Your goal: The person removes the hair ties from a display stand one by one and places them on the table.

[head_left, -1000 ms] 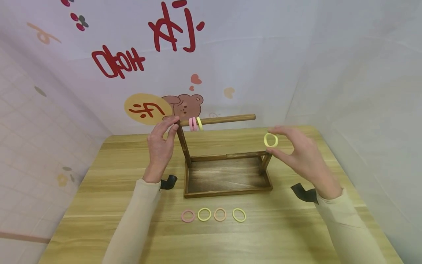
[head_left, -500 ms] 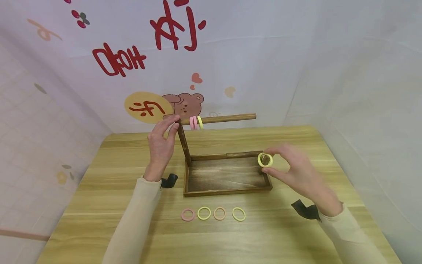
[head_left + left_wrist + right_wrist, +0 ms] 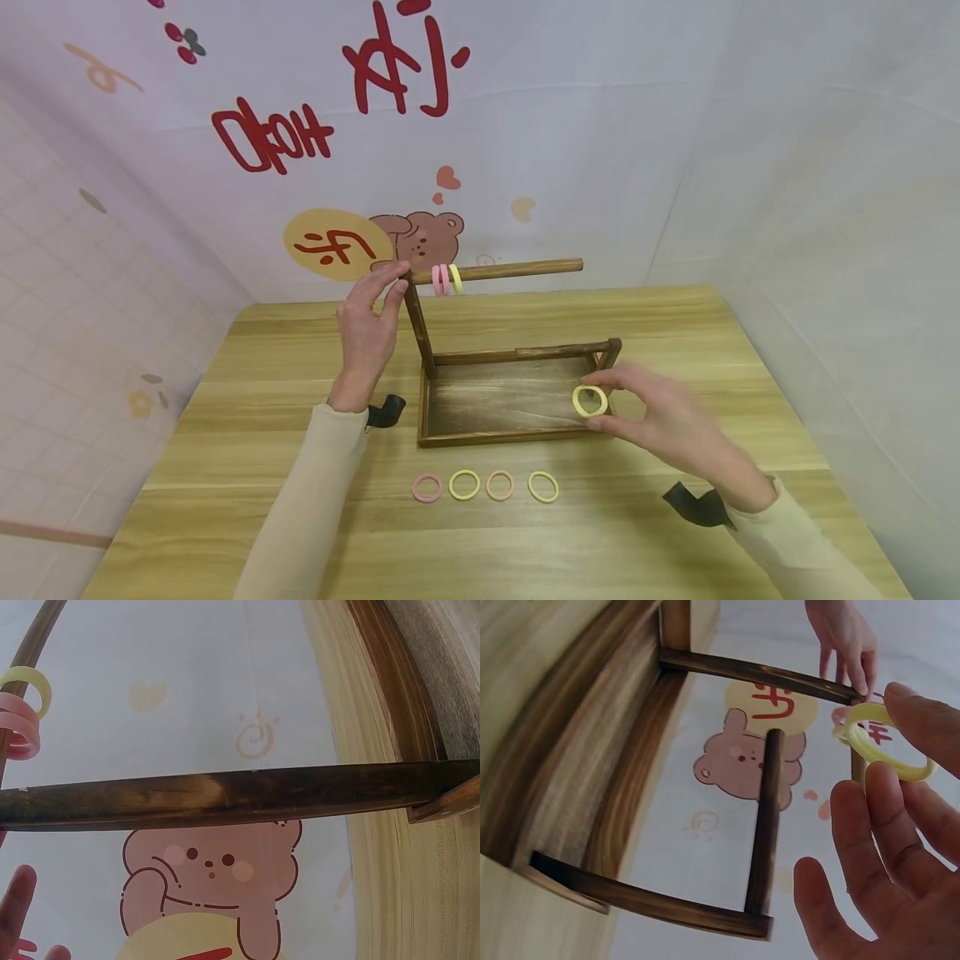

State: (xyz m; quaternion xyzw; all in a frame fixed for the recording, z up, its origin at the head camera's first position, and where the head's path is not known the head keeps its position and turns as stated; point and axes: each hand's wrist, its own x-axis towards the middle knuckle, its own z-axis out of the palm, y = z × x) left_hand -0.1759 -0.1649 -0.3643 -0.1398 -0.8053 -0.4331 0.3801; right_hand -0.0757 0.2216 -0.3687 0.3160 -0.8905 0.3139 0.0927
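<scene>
Yellow ring (image 3: 577,402) moves lower, pinched by right hand (image 3: 667,417), near right end of rack (image 3: 495,439); left hand (image 3: 367,329) pinches its top. Apparently carrying; next needs aligning with lower bar (image 3: 566,349).

I see the rack (image 3: 495,437) on the table (image 3: 615,542), the backdrop (image 3: 600,158) behind, four rings (image 3: 464,499) in a row before it. Three more rings (image 3: 436,282) hang on its bar (image 3: 525,269), near the left post (image 3: 418,325); another ring (image 3: 576,403) is in the right hand (image 3: 671,421).
</scene>
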